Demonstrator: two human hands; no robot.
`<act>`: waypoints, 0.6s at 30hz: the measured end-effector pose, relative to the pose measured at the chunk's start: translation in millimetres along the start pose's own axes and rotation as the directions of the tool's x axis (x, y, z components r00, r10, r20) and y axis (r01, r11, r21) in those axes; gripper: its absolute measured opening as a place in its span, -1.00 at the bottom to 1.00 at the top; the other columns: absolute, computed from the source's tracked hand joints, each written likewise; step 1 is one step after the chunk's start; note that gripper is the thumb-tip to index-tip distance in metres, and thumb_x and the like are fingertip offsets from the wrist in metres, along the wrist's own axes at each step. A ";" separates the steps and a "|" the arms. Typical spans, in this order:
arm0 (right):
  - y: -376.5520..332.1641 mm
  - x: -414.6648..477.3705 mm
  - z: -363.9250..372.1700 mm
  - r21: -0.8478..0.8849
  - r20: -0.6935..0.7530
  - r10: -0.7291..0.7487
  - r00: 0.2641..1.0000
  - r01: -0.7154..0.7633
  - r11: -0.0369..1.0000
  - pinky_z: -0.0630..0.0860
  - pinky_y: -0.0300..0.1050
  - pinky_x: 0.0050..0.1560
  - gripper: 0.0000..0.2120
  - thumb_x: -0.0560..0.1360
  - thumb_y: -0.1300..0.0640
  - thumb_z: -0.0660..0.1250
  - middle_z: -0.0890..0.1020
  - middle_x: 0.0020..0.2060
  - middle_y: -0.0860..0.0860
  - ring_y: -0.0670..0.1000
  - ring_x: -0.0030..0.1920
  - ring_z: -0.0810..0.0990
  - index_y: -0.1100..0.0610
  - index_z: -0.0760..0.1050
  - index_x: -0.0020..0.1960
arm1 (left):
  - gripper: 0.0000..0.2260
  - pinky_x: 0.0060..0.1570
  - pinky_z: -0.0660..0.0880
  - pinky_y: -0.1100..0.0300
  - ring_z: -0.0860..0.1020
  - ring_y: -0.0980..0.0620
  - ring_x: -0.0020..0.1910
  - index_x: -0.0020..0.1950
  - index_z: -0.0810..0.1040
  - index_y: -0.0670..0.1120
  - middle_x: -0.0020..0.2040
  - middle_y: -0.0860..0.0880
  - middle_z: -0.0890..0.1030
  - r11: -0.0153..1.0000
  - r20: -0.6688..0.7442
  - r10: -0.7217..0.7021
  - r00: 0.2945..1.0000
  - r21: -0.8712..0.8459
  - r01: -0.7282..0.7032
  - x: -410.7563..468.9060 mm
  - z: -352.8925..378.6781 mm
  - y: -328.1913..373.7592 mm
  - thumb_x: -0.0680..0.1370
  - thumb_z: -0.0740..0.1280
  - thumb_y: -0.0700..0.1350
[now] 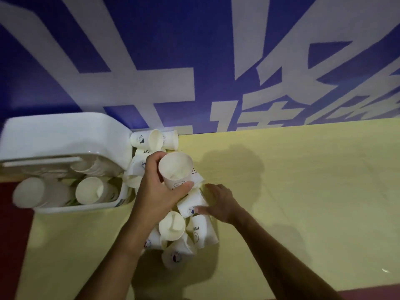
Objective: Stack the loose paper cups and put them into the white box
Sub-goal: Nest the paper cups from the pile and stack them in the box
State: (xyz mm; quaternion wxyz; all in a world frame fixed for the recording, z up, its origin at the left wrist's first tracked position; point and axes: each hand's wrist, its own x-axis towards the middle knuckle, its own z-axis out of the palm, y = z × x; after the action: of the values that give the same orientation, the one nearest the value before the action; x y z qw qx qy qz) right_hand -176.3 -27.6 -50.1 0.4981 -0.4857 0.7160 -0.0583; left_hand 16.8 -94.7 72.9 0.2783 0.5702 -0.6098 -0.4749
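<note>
My left hand (pixel 155 191) is curled round a paper cup (pixel 175 167) and holds it up off the desk (pixel 303 180), open end up toward me. I cannot tell if it is one cup or a few pushed together. My right hand (pixel 220 202) is spread open, just to the right of it and lower down, over a cup lying on its side (pixel 189 205). My thumb touches the near side of that cup and my fingers reach past its far side, but they are not closed on it yet. That cup is right under the cup I hold, so my right hand is the nearer one to pick it up. Its long way runs from the pile toward my right palm, and I think the open end points at the palm, but my hand hides it. To slip it in, I would have to tip it so its bottom faces the open cup. More loose cups (pixel 173 224) lie in a heap close to me, and some more (pixel 147 138) lie by the blue wall (pixel 194 61) at the back edge. They crowd all round, so I could bump them. The white box (pixel 75 207) sits at the far left corner of the desk, to the left of both hands, with its lid (pixel 60 135) up and stacked cups (pixel 88 190) lying inside
</note>
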 end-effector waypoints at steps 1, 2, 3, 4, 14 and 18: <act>0.9 8.5 2.9 -0.035 -0.005 -0.007 1.000 0.007 0.999 0.22 0.04 0.45 0.11 0.10 -0.63 0.32 0.42 0.46 0.03 0.13 0.47 0.32 -0.09 0.33 0.51 | -0.26 0.10 0.57 0.12 0.51 0.22 0.16 0.31 0.30 0.20 0.15 0.32 0.46 1.000 -0.001 -0.006 1.000 0.002 0.006 -4.5 -2.8 -2.9 0.31 0.68 -0.02; -3.0 13.3 4.3 -0.069 -0.006 -0.011 1.000 0.011 0.998 0.22 0.05 0.43 0.11 0.07 -0.64 0.27 0.42 0.46 0.04 0.15 0.47 0.31 -0.10 0.34 0.50 | -0.25 0.08 0.55 0.16 0.50 0.26 0.15 0.31 0.28 0.21 0.14 0.36 0.44 1.000 -0.004 -0.016 1.000 0.005 0.017 -8.4 -6.4 -6.1 0.31 0.68 -0.01; -4.4 18.7 7.3 -0.105 -0.001 -0.011 1.000 0.010 0.994 0.21 0.06 0.41 0.10 0.07 -0.62 0.25 0.41 0.46 0.07 0.17 0.47 0.29 -0.10 0.34 0.50 | -0.23 0.07 0.52 0.21 0.48 0.30 0.15 0.33 0.26 0.22 0.13 0.41 0.42 1.000 -0.006 -0.023 1.000 0.003 0.023 -11.3 -9.2 -8.7 0.31 0.68 0.00; -7.5 20.7 8.9 -0.141 0.011 -0.005 1.000 0.006 0.990 0.21 0.08 0.41 0.10 0.08 -0.61 0.24 0.39 0.46 0.10 0.19 0.47 0.26 -0.11 0.32 0.52 | -0.21 0.06 0.50 0.27 0.47 0.34 0.15 0.35 0.24 0.23 0.13 0.46 0.40 1.000 -0.009 -0.022 1.000 -0.003 0.022 -13.3 -12.3 -10.8 0.31 0.67 0.02; -11.3 -1.7 3.8 0.150 -0.115 0.022 0.993 -0.004 0.989 0.61 0.08 0.12 -0.19 0.12 -0.31 0.67 0.59 0.11 -0.08 0.05 0.11 0.60 -0.11 0.40 0.24 | -0.45 0.17 0.53 0.18 0.47 0.31 0.21 0.42 0.27 0.17 0.23 0.42 0.42 0.997 -0.085 0.028 0.996 -0.065 -0.034 -17.0 -43.3 -26.1 0.50 0.44 0.12; -13.6 -24.2 -5.3 0.208 -0.307 -0.035 0.951 0.103 0.973 0.55 0.00 0.20 -0.31 0.33 0.01 0.68 0.56 0.20 -0.03 0.04 0.18 0.56 -0.10 0.45 0.36 | -0.44 0.10 0.59 0.17 0.55 0.13 0.19 0.42 0.35 0.15 0.26 0.13 0.53 0.983 -0.092 0.029 0.995 -0.178 -0.045 -20.4 -59.1 -31.8 0.47 0.33 0.29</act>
State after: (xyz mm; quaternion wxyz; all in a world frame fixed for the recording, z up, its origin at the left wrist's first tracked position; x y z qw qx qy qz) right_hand -171.0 -18.5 -23.8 0.4320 -0.4372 0.7550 -0.2286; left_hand 86.5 -87.3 71.9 0.3642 0.5520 -0.5620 -0.4967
